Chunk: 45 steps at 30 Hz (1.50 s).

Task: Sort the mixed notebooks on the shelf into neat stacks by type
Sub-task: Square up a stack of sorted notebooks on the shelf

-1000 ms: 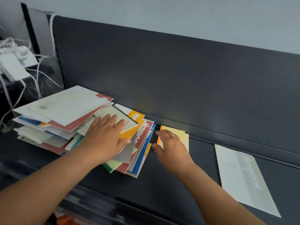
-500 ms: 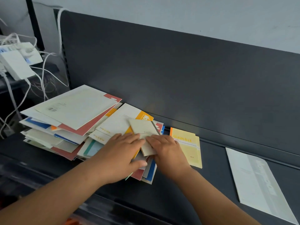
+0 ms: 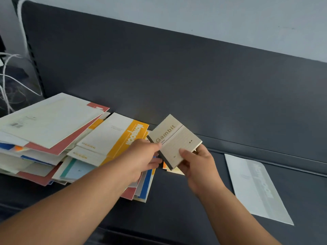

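Observation:
A small beige notebook (image 3: 174, 140) with a dark spine and the word "Gambit" is lifted off the dark shelf (image 3: 194, 200). My left hand (image 3: 141, 159) pinches its left edge and my right hand (image 3: 196, 165) grips its lower right corner, thumb on the cover. Under it, partly hidden, lie small yellow and orange notebooks (image 3: 174, 171). To the left spreads a messy pile of mixed notebooks (image 3: 53, 138), with a white and orange one (image 3: 115, 140) on its right side. A pale grey notebook (image 3: 256, 188) lies flat alone on the right.
The shelf's dark back panel (image 3: 177, 76) rises right behind the notebooks. White cables (image 3: 12, 85) hang at the far left beside the shelf upright. The shelf's front edge (image 3: 123, 232) runs under my forearms.
Both hands have taken the small beige notebook off the pile and raised it to the right, over the small yellow notebooks. The view has closed in on the shelf.

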{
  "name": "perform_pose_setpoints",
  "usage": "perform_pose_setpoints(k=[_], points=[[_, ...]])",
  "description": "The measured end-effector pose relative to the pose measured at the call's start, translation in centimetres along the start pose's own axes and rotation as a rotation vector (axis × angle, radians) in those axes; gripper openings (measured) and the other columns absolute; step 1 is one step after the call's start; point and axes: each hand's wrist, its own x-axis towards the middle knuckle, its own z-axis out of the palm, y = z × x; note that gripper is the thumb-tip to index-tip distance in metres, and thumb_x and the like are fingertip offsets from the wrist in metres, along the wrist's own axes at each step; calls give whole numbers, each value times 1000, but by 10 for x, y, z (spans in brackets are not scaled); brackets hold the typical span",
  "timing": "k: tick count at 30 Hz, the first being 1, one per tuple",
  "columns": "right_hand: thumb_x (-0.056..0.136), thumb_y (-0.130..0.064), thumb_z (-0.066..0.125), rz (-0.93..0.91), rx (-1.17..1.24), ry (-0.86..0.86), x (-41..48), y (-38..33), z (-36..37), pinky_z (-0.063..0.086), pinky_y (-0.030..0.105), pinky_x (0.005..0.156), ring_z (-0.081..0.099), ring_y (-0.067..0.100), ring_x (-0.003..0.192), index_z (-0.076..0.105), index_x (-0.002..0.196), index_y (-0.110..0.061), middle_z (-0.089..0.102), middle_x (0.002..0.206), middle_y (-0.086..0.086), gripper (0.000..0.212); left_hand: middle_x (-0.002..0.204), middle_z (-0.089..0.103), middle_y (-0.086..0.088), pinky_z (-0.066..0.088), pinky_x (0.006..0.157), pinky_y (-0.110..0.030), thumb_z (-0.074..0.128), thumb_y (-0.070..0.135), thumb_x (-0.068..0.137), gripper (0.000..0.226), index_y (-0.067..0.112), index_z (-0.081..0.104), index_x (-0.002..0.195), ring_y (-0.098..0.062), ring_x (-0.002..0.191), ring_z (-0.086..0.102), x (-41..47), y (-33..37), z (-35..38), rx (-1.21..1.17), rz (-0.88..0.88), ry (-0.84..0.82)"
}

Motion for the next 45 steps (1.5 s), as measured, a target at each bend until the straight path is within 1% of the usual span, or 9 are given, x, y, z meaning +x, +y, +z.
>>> perform_pose_setpoints(k=[7, 12, 17, 20, 23, 29, 39, 43, 45], points=[[97, -7, 54, 69, 38, -23, -3, -6, -25, 58, 38, 78, 69, 28, 101, 57, 117, -5, 71, 105, 13, 21, 106, 68, -6, 59, 69, -33, 60, 4, 91, 18, 17, 57, 102, -22, 94, 67, 22, -6, 15, -88, 37, 90], [95, -4, 53, 31, -385, -8, 11, -14, -44, 53, 25, 65, 67, 18, 88, 58, 123, -17, 70, 103, 8, 31, 114, 67, -1, 59, 79, -35, 60, 12, 93, 27, 20, 55, 119, -20, 100, 65, 16, 2, 13, 221, 168, 67], [94, 0, 53, 8, -419, 158, 32, -4, -50, 57, 24, 65, 68, 18, 92, 60, 116, -16, 70, 104, 6, 28, 141, 50, 1, 48, 85, -32, 55, 36, 95, 60, 26, 28, 147, -23, 120, 55, 5, 10, -15, 829, 414, 238], [90, -3, 55, -64, -736, 243, 44, 8, -56, 58, 35, 76, 65, 20, 93, 62, 114, -16, 69, 105, 0, 28, 146, 44, 1, 46, 94, -35, 53, 40, 95, 61, 26, 25, 148, -22, 127, 49, -1, 7, -38, 1066, 460, 288], [87, -10, 55, -110, -1121, 231, 43, 16, -56, 44, 28, 65, 57, 20, 89, 62, 114, -16, 63, 98, -1, 28, 152, 34, 3, 40, 103, -36, 49, 47, 94, 67, 26, 20, 150, -20, 136, 38, -7, -1, -57, 1220, 433, 236], [96, -27, 54, -237, -1466, 172, 31, 24, -35, 31, 44, 109, 29, 30, 138, 41, 144, -17, 36, 151, 4, 51, 162, 5, 5, 12, 118, -38, 37, 62, 91, 77, 29, 5, 153, -18, 148, 5, -19, -16, -82, 1404, 427, 139], [100, -34, 47, -550, -1396, -278, 4, 35, 42, 20, 26, 116, 22, 12, 145, 34, 149, -25, 29, 157, -7, 52, 159, -20, 6, -11, 116, -38, 4, 91, 55, 115, 31, -12, 152, -14, 145, -22, -26, -29, -120, 1557, 395, 62], [101, -31, 47, -485, -1300, -346, 5, 43, 50, 35, 27, 106, 39, 14, 135, 42, 144, -23, 45, 146, -6, 45, 162, -4, 7, 0, 117, -36, 3, 85, 69, 98, 33, 2, 153, -14, 148, -7, -26, -36, -113, 1570, 490, 84], [100, -30, 47, -355, -1145, -287, 8, 44, 51, 46, 23, 88, 53, 14, 117, 49, 137, -21, 54, 132, -5, 37, 158, 23, 5, 19, 114, -39, 1, 75, 78, 86, 33, 25, 149, -18, 145, 19, -27, -38, -106, 1573, 550, 126]])
